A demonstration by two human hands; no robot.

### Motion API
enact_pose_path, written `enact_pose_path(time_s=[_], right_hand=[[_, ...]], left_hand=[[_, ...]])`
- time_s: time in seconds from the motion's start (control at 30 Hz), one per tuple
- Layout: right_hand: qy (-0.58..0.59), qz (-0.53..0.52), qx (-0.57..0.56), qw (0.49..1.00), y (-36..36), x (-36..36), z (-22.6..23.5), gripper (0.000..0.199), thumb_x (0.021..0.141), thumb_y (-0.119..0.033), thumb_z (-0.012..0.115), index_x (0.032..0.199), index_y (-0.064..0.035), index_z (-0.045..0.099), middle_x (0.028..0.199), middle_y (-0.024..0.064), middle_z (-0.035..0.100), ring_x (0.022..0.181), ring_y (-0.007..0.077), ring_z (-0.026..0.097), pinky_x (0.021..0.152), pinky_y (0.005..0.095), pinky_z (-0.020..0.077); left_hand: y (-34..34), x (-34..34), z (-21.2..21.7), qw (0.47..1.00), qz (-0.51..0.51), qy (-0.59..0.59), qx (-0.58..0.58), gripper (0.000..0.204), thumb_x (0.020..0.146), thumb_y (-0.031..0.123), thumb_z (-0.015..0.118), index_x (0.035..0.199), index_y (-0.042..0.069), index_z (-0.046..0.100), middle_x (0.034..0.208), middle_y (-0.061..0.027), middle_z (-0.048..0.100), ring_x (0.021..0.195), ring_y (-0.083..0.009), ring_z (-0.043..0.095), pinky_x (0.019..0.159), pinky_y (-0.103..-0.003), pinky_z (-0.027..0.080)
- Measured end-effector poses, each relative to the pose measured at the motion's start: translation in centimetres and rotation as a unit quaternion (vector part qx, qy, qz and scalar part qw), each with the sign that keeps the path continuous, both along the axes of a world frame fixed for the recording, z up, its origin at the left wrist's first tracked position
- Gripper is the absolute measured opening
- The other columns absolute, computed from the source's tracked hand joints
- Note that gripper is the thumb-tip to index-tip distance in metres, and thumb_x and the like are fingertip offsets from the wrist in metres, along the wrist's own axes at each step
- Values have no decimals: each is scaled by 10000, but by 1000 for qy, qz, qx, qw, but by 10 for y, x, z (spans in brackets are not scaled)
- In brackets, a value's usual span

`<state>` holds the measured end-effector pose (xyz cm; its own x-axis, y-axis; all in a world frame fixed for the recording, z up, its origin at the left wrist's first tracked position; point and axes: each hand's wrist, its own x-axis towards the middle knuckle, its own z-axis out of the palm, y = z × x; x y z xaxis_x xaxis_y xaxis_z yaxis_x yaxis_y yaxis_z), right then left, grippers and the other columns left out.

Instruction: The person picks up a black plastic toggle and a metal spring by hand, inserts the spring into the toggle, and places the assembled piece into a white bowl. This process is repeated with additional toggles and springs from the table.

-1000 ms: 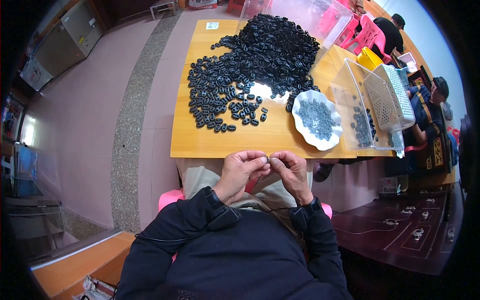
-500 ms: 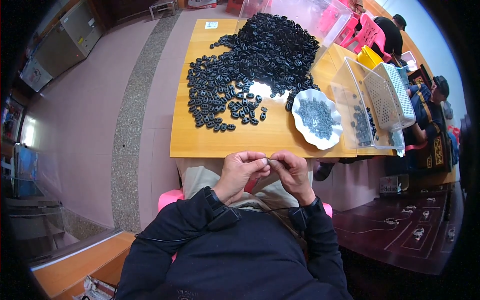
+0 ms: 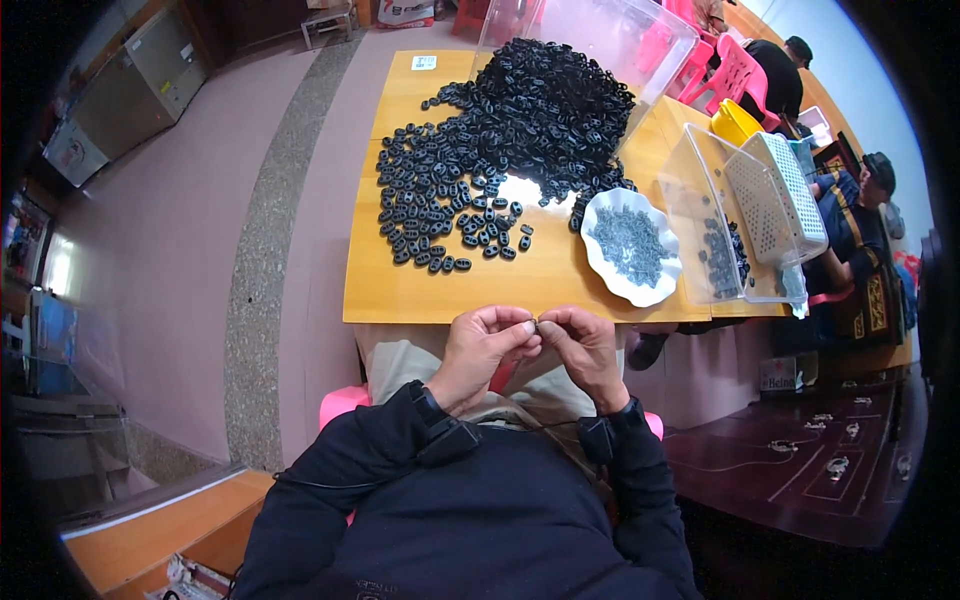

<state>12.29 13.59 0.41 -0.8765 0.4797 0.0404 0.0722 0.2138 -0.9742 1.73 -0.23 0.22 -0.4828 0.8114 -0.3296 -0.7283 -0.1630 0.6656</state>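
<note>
My left hand (image 3: pixel 485 345) and my right hand (image 3: pixel 585 348) are together just below the near edge of the wooden table (image 3: pixel 450 290), fingertips meeting around a tiny dark part (image 3: pixel 535 324). Which hand carries its weight I cannot tell; both pinch it. Ahead on the table lies a big heap of black plastic pieces (image 3: pixel 510 130), spreading toward me into loose single pieces. To the right of the heap stands a white scalloped dish (image 3: pixel 600 270) holding several small grey parts.
A clear plastic bin (image 3: pixel 700 210) with dark pieces and a white perforated basket (image 3: pixel 780 195) stand at the table's right end. A larger clear bin (image 3: pixel 600 30) stands at the far end. People sit at the right on pink chairs. A dark table (image 3: pixel 800 460) is at lower right.
</note>
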Motion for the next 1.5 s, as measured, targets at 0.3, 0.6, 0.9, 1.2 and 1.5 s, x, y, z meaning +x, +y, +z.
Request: enact_pose_path(time_s=[0.3, 0.6, 0.9, 1.2, 1.5], right_hand=[[16, 11, -55, 998, 10, -7, -1, 123, 879, -53, 627, 954, 39, 659, 803, 20, 664, 719, 60, 591, 638, 196, 478], [14, -5, 171, 985, 42, -54, -1, 145, 832, -46, 640, 965, 10, 654, 751, 96, 650, 640, 159, 618, 584, 257, 476], [-52, 14, 417, 907, 27, -88, 9, 180, 812, -131, 631, 979, -80, 675, 798, 99, 607, 687, 279, 616, 610, 359, 479], [-80, 45, 432, 897, 25, -74, 18, 166, 789, -182, 653, 885, -49, 632, 798, 94, 590, 701, 287, 615, 617, 371, 478], [-130, 98, 392, 905, 28, -58, 29, 170, 771, -148, 638, 886, -25, 612, 850, 124, 587, 784, 307, 606, 687, 387, 471]], left_hand=[[0, -5, -6, 999, 30, -19, 1, 121, 888, 28, 592, 1000, -18, 582, 899, -89, 639, 790, -153, 646, 757, -284, 568], [1, -10, -6, 997, 74, -31, -7, 126, 893, 14, 578, 1010, -33, 574, 903, -96, 627, 806, -159, 641, 759, -292, 572], [-1, -12, -6, 993, 111, -39, -7, 131, 891, 8, 579, 1015, -35, 574, 915, -97, 627, 815, -158, 641, 759, -295, 573], [0, -13, -5, 991, 128, -41, -9, 122, 887, 13, 583, 1001, -33, 584, 905, -97, 631, 798, -154, 643, 746, -288, 574], [1, -12, -7, 990, 134, -41, -9, 134, 882, 23, 597, 1005, -30, 589, 897, -91, 639, 776, -138, 645, 713, -258, 566]])
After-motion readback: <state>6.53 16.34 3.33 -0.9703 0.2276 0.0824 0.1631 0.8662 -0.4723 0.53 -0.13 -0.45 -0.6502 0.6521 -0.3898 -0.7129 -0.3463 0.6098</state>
